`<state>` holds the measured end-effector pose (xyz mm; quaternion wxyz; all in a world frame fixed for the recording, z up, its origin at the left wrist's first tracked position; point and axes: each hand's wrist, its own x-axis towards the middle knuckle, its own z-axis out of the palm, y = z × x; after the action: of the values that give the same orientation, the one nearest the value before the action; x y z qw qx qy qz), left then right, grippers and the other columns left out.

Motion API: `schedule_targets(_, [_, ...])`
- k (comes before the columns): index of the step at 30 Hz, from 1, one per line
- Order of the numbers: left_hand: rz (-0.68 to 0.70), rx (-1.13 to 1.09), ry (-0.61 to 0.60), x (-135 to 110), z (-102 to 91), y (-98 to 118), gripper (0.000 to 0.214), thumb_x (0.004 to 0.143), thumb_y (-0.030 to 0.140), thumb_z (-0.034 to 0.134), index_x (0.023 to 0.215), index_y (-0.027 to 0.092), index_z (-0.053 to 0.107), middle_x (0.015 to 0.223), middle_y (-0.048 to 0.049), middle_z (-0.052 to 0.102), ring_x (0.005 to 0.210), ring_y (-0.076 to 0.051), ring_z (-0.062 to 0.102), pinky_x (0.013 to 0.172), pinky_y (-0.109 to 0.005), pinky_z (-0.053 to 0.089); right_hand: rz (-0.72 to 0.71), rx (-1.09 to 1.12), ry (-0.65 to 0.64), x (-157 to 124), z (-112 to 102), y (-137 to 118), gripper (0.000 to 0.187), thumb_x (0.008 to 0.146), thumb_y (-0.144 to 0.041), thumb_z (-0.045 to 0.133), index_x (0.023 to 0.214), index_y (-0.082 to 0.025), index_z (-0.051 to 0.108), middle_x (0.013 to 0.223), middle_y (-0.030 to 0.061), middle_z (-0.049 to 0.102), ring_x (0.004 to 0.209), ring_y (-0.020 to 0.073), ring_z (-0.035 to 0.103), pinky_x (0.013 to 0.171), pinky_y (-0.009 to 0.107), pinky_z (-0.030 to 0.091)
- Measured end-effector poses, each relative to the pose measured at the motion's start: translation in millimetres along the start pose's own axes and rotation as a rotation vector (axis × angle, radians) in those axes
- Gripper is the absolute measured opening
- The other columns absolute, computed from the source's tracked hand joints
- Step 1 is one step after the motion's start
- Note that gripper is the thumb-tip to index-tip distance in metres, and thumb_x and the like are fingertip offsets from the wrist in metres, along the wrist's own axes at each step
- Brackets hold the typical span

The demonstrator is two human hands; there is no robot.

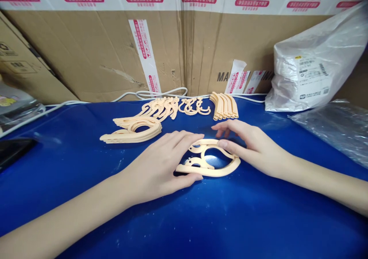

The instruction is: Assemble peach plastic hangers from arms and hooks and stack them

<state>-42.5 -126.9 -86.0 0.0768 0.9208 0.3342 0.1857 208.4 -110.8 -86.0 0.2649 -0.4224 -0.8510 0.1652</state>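
A cream plastic folding hanger, folded into a compact loop, lies on the blue table surface in front of me. My left hand grips its left end, fingers over the far edge and thumb along the near edge. The thumb of my right hand touches the hanger's upper right edge, while its other fingers stretch out past it, apart from the thumb. Left of the hanger is a stack of similar folded hangers.
Behind are curved arm pieces, small hook pieces and a row of bent bars. A white cable runs along the cardboard boxes. A white plastic bag stands at right, near clear film. A dark object lies left.
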Motion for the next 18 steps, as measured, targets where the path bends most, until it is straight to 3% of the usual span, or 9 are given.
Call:
schedule_targets(3, [0.043,0.115,0.12,-1,-4.2,-1,0.054,0.087,0.036,0.062,0.133,0.02,0.04,0.132,-0.0102,0.054,0.119,-0.025,0.053,0.1,-0.04,0.043,0.13,0.134,-0.09,5,-8,-2,0.032,0.089,-0.049,0.054,0.089,-0.019,0.066,0.083,0.0031,0.066,0.075,0.0173,0.059,0.066,0.029,0.045])
schedule_targets(6, [0.049,0.164,0.172,-1,-6.6,-4,0.05,0.088,0.035,0.061,0.131,0.019,0.043,0.133,-0.0106,0.051,0.122,-0.024,0.05,0.103,-0.038,0.041,0.224,0.365,-0.165,9,-12,-2,0.033,0.086,-0.049,0.059,0.076,-0.018,0.062,0.07,-0.0009,0.056,0.066,0.0131,0.051,0.057,0.026,0.037])
schedule_targets(13, [-0.015,0.082,0.114,0,-7.8,-7,0.058,0.085,0.048,0.062,0.133,0.023,0.04,0.141,-0.0089,0.044,0.127,-0.025,0.044,0.106,-0.041,0.037,0.402,0.736,-0.194,9,-10,-2,0.032,0.081,-0.042,0.067,0.068,-0.016,0.056,0.061,-0.0059,0.041,0.054,0.0068,0.032,0.049,0.023,0.023])
schedule_targets(18, [-0.005,0.093,0.073,2,-10.2,-6,0.064,0.086,0.059,0.057,0.136,0.024,0.036,0.144,-0.0101,0.041,0.131,-0.027,0.04,0.109,-0.044,0.034,0.456,0.808,-0.21,7,-10,-2,0.027,0.08,-0.04,0.068,0.077,-0.014,0.063,0.066,-0.0042,0.046,0.056,0.0065,0.033,0.049,0.023,0.024])
